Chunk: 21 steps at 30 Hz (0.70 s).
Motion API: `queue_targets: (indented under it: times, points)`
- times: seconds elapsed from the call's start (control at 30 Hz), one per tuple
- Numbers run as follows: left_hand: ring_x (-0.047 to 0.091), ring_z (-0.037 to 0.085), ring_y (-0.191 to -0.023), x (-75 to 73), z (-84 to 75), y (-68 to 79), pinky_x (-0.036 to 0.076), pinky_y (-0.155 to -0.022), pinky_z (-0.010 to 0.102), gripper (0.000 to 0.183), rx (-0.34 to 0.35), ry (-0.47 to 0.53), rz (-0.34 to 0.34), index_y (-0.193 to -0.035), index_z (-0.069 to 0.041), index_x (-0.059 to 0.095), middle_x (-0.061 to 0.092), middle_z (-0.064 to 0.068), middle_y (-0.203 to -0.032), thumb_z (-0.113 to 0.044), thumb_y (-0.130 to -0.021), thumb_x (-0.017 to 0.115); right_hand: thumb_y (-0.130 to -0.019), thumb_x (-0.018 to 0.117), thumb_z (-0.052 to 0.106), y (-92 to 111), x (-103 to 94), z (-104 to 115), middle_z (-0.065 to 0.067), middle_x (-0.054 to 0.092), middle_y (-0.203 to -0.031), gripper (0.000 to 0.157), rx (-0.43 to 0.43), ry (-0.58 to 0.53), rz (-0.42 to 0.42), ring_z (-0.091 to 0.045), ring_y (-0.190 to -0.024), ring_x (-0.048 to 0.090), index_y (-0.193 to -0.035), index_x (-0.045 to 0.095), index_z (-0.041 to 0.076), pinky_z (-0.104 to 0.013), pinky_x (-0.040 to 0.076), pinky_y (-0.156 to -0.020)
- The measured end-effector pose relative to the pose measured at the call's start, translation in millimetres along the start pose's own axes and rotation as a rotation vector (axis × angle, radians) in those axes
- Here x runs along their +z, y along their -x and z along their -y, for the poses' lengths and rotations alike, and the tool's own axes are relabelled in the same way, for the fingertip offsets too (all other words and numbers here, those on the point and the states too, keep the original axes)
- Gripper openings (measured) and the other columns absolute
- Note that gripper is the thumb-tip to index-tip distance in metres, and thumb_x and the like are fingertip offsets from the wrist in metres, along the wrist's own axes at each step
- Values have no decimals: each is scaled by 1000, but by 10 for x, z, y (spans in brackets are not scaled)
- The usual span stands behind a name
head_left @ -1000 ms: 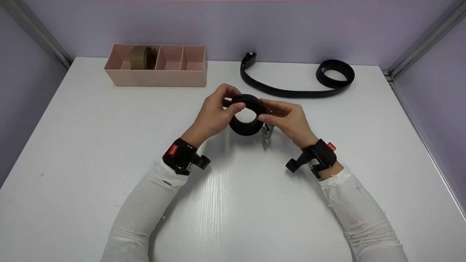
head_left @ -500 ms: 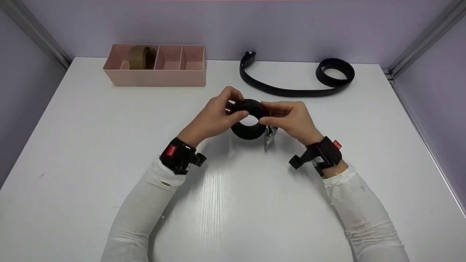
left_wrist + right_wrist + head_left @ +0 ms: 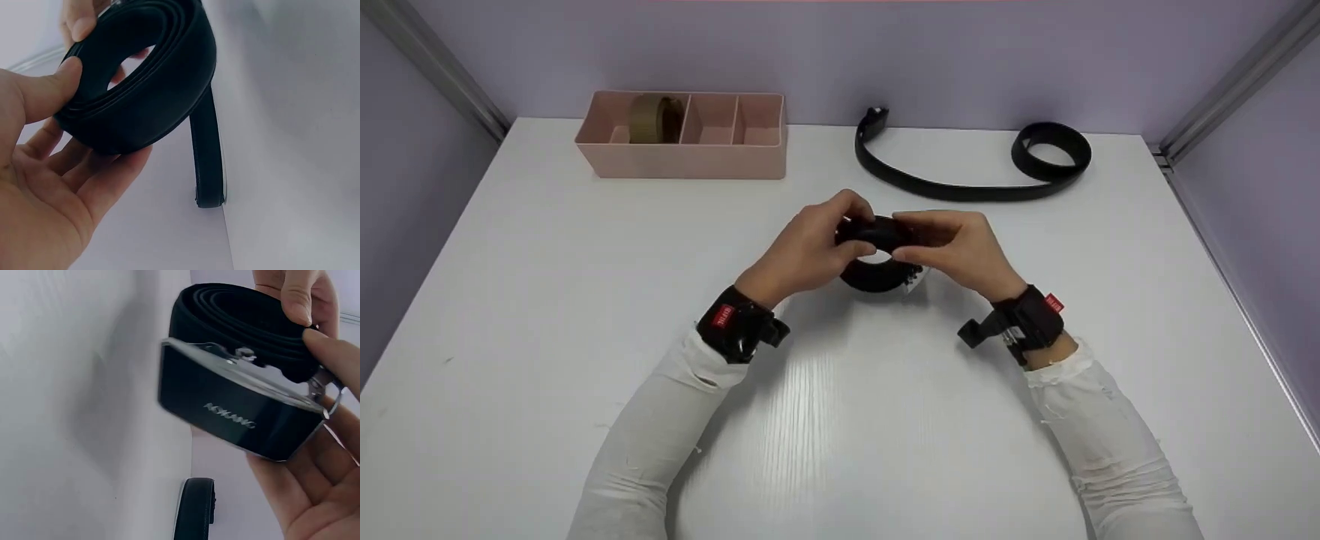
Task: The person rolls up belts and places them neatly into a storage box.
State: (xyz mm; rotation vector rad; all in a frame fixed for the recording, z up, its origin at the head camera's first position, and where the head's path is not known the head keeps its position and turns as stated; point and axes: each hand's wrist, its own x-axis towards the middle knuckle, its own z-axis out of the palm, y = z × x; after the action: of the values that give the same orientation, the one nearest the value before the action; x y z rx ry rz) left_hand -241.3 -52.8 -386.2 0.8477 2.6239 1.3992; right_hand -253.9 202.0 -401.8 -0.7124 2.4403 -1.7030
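Because both hands share one coiled belt (image 3: 146,112), I treat them as a pair. My left hand (image 3: 810,247) has its fingers curled round one side of the coil, the thumb (image 3: 56,87) on the upper edge and the rest beneath; my right hand (image 3: 960,244) pinches the opposite side, beside the metal-edged buckle (image 3: 236,402). From the head view the coil sits between the hands, on the near side of the second belt (image 3: 960,192), and it appears raised off the worktop (image 3: 840,420). In the right wrist view the layers look fairly snug, with narrow gaps between some turns.

As I judge it, the step in hand is about holding this roll tight and even. I'd press inward from both sides equally, so that no inner turn slides out sideways. The buckle is probably the heavy part, so I'd set the right fingers close behind it and let it lie along the outer turn rather than swing. Too hard a pinch could squash the ring into an oval; too loose a hold could let it spring open.
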Motion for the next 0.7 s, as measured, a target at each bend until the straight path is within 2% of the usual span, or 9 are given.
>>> queue_targets:
  times: [0.13, 0.27, 0.47, 0.6, 0.7]
  points:
    - [68, 15, -100, 22, 15, -7, 54, -85, 33, 30, 38, 58, -92, -120, -6, 57, 68, 4, -115, -12, -97, 76, -86, 88, 14, -5, -26, -35, -6, 76, -116, 44, 11, -33, -69, -19, -98, 70, -128, 75, 11, -27, 58, -87]
    - [69, 16, -99, 36, 34, -7, 55, -85, 32, 31, 62, 97, -135, -119, -4, 57, 68, 6, -115, -10, -96, 76, -86, 88, 13, -3, -41, -35, -7, 75, -112, 46, 6, -26, -56, -20, -92, 66, -129, 74, 10, -27, 57, -82]
    - [69, 17, -102, 24, 29, -6, 56, -86, 33, 31, 44, 145, -98, -119, -4, 56, 67, 6, -115, -10, -96, 75, -81, 91, 9, -6, -46, -22, -9, 76, -107, 49, -21, -27, -35, -19, -84, 71, -126, 75, 6, -25, 59, -74]
    - [68, 16, -105, 11, 19, -11, 56, -88, 33, 32, 28, 166, -63, -122, -5, 55, 66, 5, -117, -13, -98, 74, -79, 92, 6, -8, -53, -31, -10, 77, -103, 47, 1, -75, -41, -19, -82, 73, -123, 76, 5, -25, 59, -71]
    - [67, 15, -105, 8, 12, -15, 55, -89, 33, 34, 33, 144, -45, -126, -7, 54, 65, 4, -119, -16, -99, 73, -78, 92, 4, -8, -65, -38, -11, 77, -102, 47, 7, -112, -47, -18, -82, 72, -123, 76, 5, -25, 59, -69]
